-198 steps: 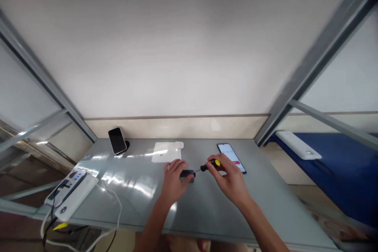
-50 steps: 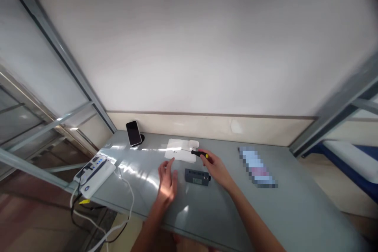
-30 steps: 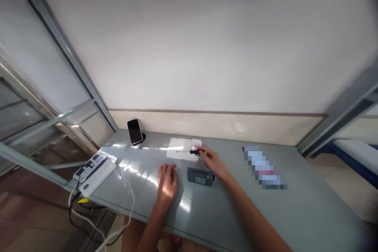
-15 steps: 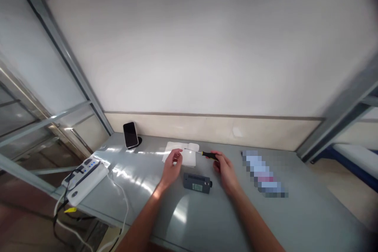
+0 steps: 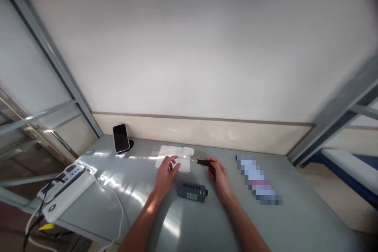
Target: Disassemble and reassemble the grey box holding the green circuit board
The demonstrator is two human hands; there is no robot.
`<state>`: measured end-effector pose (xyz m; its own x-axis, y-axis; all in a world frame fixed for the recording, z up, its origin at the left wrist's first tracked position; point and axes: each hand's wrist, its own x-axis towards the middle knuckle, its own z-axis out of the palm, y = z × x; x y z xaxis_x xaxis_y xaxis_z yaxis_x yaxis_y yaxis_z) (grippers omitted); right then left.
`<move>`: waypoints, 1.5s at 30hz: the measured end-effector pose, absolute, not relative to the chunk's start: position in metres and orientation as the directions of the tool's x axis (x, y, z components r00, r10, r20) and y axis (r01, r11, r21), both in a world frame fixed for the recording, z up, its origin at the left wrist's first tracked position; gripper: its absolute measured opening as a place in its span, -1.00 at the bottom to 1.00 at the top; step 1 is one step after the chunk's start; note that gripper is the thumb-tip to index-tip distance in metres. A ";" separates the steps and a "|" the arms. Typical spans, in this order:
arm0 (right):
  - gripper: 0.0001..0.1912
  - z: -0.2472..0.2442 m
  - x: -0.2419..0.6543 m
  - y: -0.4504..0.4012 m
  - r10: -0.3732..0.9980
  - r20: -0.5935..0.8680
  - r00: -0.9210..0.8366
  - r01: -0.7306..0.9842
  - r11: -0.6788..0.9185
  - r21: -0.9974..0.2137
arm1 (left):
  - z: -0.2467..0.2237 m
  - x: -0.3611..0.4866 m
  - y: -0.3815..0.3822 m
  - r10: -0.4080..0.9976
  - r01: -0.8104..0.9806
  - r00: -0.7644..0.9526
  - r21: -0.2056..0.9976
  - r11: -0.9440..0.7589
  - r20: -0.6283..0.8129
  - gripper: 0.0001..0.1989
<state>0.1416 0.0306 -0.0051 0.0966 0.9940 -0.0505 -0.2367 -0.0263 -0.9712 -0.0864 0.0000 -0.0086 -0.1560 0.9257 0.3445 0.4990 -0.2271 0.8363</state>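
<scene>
My right hand [image 5: 220, 175] is closed around the black and yellow handle of a screwdriver [image 5: 203, 162]. Its thin metal shaft points left, over some white paper [image 5: 165, 152]. Close to the screwdriver's tip is my left hand [image 5: 167, 171], thumb and fingers apart and curved; I cannot make out anything between them. A dark grey box-shaped device [image 5: 191, 191] lies on the table between my two forearms. It has a row of slots, a pale label and a small black knob at its right end.
A phone [image 5: 121, 138] leans on a stand at the back left. The white power strip [image 5: 69, 195] with cables is at the table's left edge. To the right lies a blurred-out flat item [image 5: 256, 181]. Behind the grey table [image 5: 295, 204] is a wall, with metal posts either side.
The view has shifted slightly, so everything sits further left and lower. My left thumb and fingers look more spread near the screwdriver's tip. My right hand keeps its hold.
</scene>
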 end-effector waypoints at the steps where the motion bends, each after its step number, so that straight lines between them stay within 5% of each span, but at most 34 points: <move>1: -0.70 -0.006 0.142 0.031 0.994 -0.051 0.098 -0.237 -0.026 -0.971 | -0.009 -0.087 0.000 0.925 0.495 -0.161 0.839 -0.226 0.344 -0.72; 24: -0.62 -0.005 0.139 0.027 0.997 -0.047 0.065 -0.228 -0.031 -0.973 | -0.004 -0.085 0.000 0.955 0.392 -0.175 0.906 -0.157 0.242 -0.72; 45: -0.63 -0.003 0.139 0.026 0.997 -0.045 0.061 -0.197 -0.032 -0.980 | -0.008 -0.088 0.004 0.931 0.481 -0.162 0.850 -0.216 0.328 -0.80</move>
<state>0.1389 0.0261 -0.0026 0.0605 0.9971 -0.0451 -0.1966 -0.0324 -0.9800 -0.0877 0.0036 -0.0084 -0.1617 0.9308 0.3278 0.4813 -0.2156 0.8496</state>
